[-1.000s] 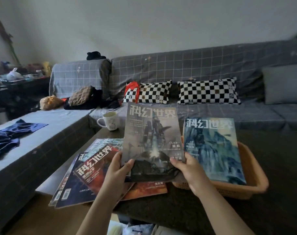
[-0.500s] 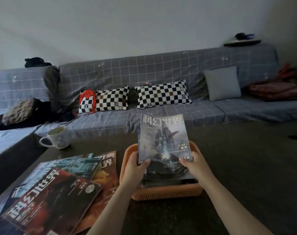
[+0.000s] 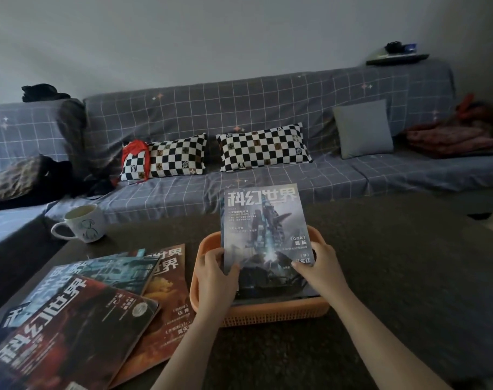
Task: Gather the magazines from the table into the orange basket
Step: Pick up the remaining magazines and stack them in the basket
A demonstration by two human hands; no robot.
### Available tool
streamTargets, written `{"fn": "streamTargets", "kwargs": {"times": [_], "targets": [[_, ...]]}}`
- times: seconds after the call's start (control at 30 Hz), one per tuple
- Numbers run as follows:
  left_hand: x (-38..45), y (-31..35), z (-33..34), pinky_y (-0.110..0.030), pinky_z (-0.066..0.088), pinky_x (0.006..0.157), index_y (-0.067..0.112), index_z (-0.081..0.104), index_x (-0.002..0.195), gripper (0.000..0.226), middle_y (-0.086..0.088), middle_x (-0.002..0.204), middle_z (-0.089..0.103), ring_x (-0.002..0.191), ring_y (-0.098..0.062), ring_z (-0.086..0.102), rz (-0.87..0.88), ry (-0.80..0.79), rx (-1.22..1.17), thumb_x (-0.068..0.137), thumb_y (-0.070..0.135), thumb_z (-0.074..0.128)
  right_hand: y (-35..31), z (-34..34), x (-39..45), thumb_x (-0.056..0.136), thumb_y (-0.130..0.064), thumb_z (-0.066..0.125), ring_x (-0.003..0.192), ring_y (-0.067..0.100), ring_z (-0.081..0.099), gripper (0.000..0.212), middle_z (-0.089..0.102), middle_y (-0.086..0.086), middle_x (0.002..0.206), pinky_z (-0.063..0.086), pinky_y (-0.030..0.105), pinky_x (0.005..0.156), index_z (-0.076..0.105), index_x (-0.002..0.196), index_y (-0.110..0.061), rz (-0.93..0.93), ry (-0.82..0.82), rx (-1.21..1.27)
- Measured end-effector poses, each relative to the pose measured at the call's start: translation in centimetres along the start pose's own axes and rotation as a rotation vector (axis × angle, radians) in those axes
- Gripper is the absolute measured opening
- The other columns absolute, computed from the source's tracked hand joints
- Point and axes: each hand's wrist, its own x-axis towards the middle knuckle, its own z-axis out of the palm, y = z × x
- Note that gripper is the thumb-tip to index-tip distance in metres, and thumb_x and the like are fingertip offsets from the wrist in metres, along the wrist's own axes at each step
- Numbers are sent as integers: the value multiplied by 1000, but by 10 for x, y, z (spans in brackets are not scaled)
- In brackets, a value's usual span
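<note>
A grey-covered magazine point(image 3: 263, 229) with a robot on it leans back over the orange basket point(image 3: 267, 312), its lower edge down inside. My left hand point(image 3: 215, 277) grips its left edge and my right hand point(image 3: 319, 266) grips its lower right edge. Under it in the basket lies another magazine, mostly hidden. A fan of several magazines point(image 3: 79, 319) lies on the dark table point(image 3: 394, 277) to the left of the basket: a dark red one on top, a teal one and an orange one beneath.
A white mug point(image 3: 83, 222) stands at the table's far left. Behind the table runs a grey checked sofa point(image 3: 239, 122) with two black-and-white pillows point(image 3: 263, 147), a grey cushion point(image 3: 362, 128) and clothes at both ends.
Both hands carried the grey magazine right from above the pile to over the basket, then lowered it further in. The view swung right, so the pile now lies at the left.
</note>
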Motion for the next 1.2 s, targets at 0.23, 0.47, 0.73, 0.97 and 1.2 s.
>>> {"fn": "streamTargets", "kwargs": {"times": [0.23,0.47,0.73,0.97,1.2], "targets": [[2,-5,3,-12,43,47,19,26,152,57,10,79,64,63,-5,58,-32,-107,-55,99,21,48,-2,3,6,94,-37,49,93,5,60,55,61,-7,124,44,21,68,32,144,-26,105,-141,-68],[5,-6,2,-10,32,39,1,52,130,41,2,63,63,43,3,49,-44,-98,-92,96,23,53,4,5,10,95,-29,49,91,4,60,42,63,-10,119,48,23,71,43,136,-27,105,-172,43],[-2,3,-6,-9,39,42,20,40,147,52,-5,93,72,66,-6,58,-32,-127,-78,97,31,51,-1,1,7,96,-25,46,92,7,60,31,62,-11,105,50,31,81,51,127,-24,127,-205,154],[-18,11,-19,-11,45,91,24,23,153,64,8,150,38,117,2,50,-21,-80,-213,96,30,53,-21,19,-19,92,-17,54,68,6,61,53,63,-4,97,46,19,48,34,141,-19,20,64,187],[-37,-12,-66,-33,53,93,18,48,135,38,2,129,59,113,-11,59,-79,23,-347,97,17,53,-63,67,-44,93,-24,53,97,-4,48,41,51,-12,123,43,13,79,45,133,-26,-180,18,252]]}}
